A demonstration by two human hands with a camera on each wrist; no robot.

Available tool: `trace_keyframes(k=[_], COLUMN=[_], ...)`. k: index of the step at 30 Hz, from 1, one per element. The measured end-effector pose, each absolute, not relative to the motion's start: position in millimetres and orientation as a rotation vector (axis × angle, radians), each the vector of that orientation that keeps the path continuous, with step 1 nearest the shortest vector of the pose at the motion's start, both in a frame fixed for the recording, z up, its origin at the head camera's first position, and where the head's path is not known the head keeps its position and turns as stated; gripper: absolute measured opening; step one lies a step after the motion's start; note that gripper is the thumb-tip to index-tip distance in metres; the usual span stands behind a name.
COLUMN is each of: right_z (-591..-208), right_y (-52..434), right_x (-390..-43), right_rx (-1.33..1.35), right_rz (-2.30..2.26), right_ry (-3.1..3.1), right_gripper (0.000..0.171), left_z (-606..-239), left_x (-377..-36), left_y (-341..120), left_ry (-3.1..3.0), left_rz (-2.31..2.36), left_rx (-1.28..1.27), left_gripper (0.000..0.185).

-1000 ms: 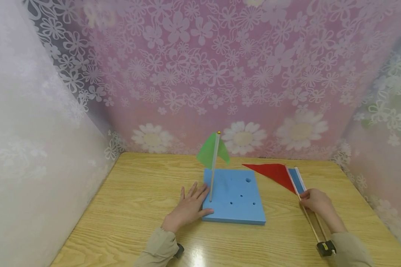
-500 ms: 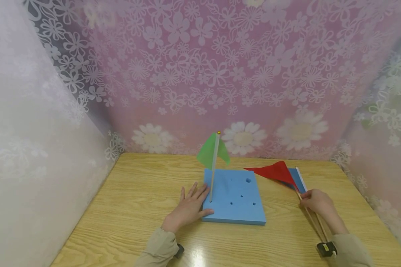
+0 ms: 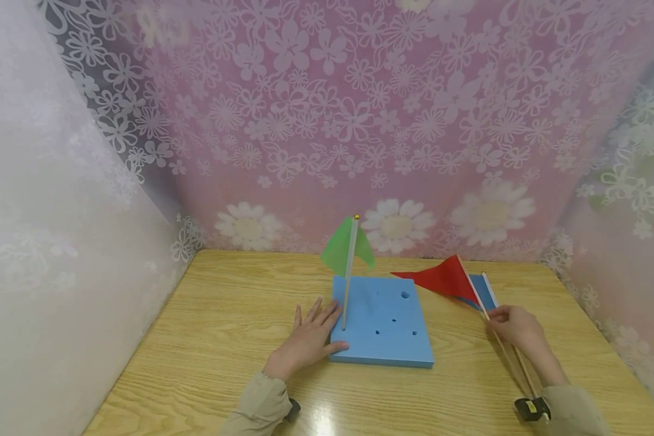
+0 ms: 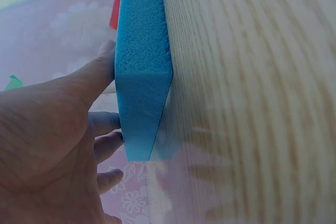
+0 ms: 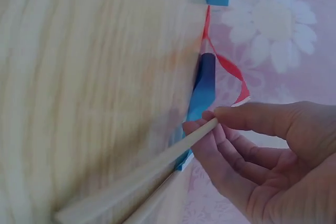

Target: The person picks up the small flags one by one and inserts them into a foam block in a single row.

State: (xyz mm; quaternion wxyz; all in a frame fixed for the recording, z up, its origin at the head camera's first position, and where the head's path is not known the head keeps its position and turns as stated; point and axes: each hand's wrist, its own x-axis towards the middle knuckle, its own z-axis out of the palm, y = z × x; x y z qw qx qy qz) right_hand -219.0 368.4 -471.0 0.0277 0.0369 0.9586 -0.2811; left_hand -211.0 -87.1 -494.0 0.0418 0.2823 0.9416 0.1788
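My left hand [image 3: 305, 345] rests with spread, straight fingers on the left side of a blue foam board [image 3: 384, 350]. A green flag [image 3: 336, 248] with a yellow tip stands upright in a hole near that side. At the right, my right hand [image 3: 519, 330] pinches the stick of a red triangular flag [image 3: 447, 281] between thumb and fingers. In the right wrist view the lower part of this wooden stick [image 5: 142, 169] slants away from the table. Partly behind the red cloth, a blue flag [image 3: 486, 293] lies on the table, its stick passing under my right hand.
Several holes, one of them larger [image 3: 405, 295], mark the board's top. The wooden table [image 3: 240, 290] meets a flowered pink curtain [image 3: 305, 151] at the back, with pale cloth at both sides. Small black devices [image 3: 531, 409] sit at the wrists.
The red flag's upper end has risen and its cloth now overlaps the blue flag in the head view. The left hand, board and green flag have stayed put.
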Motion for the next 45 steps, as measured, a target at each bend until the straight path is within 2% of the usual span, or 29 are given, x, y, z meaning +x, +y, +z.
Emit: trace_keyframes(k=[15, 28, 45], right_z=[-463.2, -441.2, -430.0], right_y=[342.1, 298.2, 226.1], right_x=[-219.8, -226.5, -237.4], right_rx=[0.023, -0.081, -0.233], right_rz=[-1.367, -1.796, -2.026], right_ry=[2.917, 2.77, 2.675], right_gripper=[0.037, 0.042, 0.032], left_z=[-492.6, -493.1, -491.1], left_x=[-209.8, -210.1, -209.3], left_y=[-87.5, -86.9, -86.8], left_ry=[2.876, 2.874, 2.879], left_rz=[0.551, 0.553, 0.54], left_rx=[0.865, 0.854, 0.844], left_gripper=[0.08, 0.08, 0.079])
